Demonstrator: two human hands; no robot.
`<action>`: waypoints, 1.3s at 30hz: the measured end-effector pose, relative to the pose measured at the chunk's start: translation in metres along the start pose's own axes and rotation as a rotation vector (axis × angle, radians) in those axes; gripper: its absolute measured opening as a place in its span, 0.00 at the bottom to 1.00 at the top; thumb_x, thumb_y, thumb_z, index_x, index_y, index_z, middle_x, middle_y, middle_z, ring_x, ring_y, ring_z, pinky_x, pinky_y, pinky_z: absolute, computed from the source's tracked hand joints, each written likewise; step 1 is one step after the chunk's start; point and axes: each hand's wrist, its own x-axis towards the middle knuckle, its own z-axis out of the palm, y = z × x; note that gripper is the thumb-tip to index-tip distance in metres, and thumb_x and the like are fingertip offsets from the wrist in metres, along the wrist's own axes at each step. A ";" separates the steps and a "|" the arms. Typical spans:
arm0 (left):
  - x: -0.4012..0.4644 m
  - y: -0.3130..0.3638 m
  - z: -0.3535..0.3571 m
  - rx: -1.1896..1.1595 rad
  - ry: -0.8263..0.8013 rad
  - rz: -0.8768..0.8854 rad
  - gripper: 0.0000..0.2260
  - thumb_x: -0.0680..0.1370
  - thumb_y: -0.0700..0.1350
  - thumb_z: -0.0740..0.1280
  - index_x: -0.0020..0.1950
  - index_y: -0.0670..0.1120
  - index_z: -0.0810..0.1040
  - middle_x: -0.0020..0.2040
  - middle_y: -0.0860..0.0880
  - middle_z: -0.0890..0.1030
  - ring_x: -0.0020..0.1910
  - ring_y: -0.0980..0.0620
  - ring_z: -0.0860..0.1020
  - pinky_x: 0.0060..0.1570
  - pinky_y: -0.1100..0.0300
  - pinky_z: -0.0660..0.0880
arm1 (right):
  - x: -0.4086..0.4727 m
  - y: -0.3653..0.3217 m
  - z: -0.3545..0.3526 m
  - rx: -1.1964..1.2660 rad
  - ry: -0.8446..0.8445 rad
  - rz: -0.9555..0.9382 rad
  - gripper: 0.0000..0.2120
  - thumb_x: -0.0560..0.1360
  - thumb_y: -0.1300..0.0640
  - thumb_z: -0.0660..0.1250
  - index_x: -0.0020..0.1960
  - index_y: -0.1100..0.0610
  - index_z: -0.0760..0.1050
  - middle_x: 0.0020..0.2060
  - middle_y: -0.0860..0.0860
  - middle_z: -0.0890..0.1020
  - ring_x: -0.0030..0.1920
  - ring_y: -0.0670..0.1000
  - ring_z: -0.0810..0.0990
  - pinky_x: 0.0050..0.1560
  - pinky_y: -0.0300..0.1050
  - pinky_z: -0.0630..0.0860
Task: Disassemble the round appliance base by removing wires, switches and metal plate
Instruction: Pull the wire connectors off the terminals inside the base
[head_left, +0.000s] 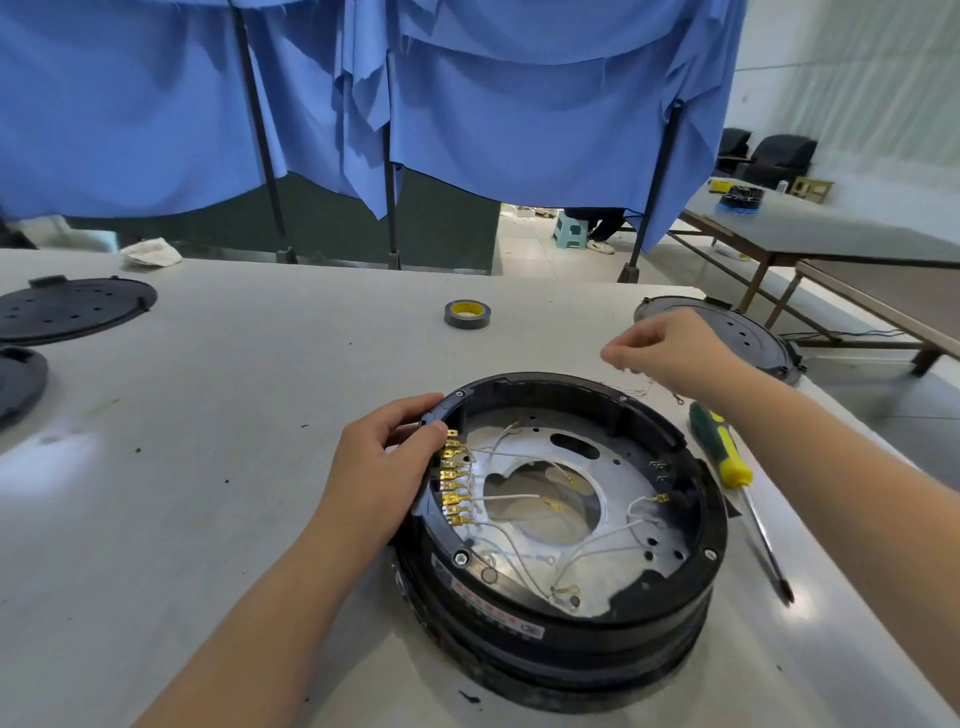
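Round appliance base (561, 618), black, lying open side up on the white table (218, 467), near its front edge and right of centre; inside it, the metal plate (613, 467), silvery, with a large central opening; thin white wires (519, 558) looping loosely across the plate; a row of brass terminals (453, 480) lining the inner left wall of the base. Left hand (382, 467) gripping the left rim of the base, fingers curled over the edge, thumb just beside the topmost terminal. Right hand (670, 353) raised above the table beyond the far right rim of the base, fingertips pinched together on a fine pale wire (640, 385), which trails down to the tabletop; that hand is blurred. Screwdriver (737, 488), green and yellow handle, lying on the table just right of the base, tip toward the viewer. Roll of black tape (467, 314) farther back, well apart from the base. Black round covers (72, 307) at the left edge; another round cover (748, 338) behind the right hand. Blue cloth (467, 104) hanging behind the table.
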 end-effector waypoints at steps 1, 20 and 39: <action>0.000 0.000 0.000 0.001 0.000 -0.001 0.13 0.76 0.39 0.69 0.46 0.60 0.83 0.41 0.55 0.85 0.38 0.61 0.82 0.34 0.70 0.76 | 0.002 0.008 0.001 -0.033 -0.013 0.021 0.06 0.72 0.51 0.73 0.41 0.54 0.84 0.35 0.52 0.83 0.27 0.45 0.74 0.26 0.39 0.74; 0.000 -0.001 0.000 0.006 -0.014 0.009 0.13 0.76 0.39 0.68 0.49 0.58 0.82 0.43 0.53 0.85 0.43 0.56 0.83 0.36 0.69 0.76 | 0.002 0.006 0.019 -0.070 0.122 -0.090 0.02 0.74 0.56 0.70 0.45 0.52 0.81 0.40 0.45 0.82 0.39 0.41 0.77 0.45 0.42 0.73; 0.001 -0.001 0.000 0.029 -0.024 0.037 0.15 0.76 0.36 0.67 0.48 0.58 0.81 0.40 0.53 0.86 0.40 0.56 0.84 0.38 0.69 0.77 | -0.089 -0.102 0.067 -0.131 -0.495 -0.436 0.04 0.71 0.50 0.73 0.42 0.49 0.85 0.36 0.45 0.83 0.40 0.47 0.79 0.41 0.42 0.75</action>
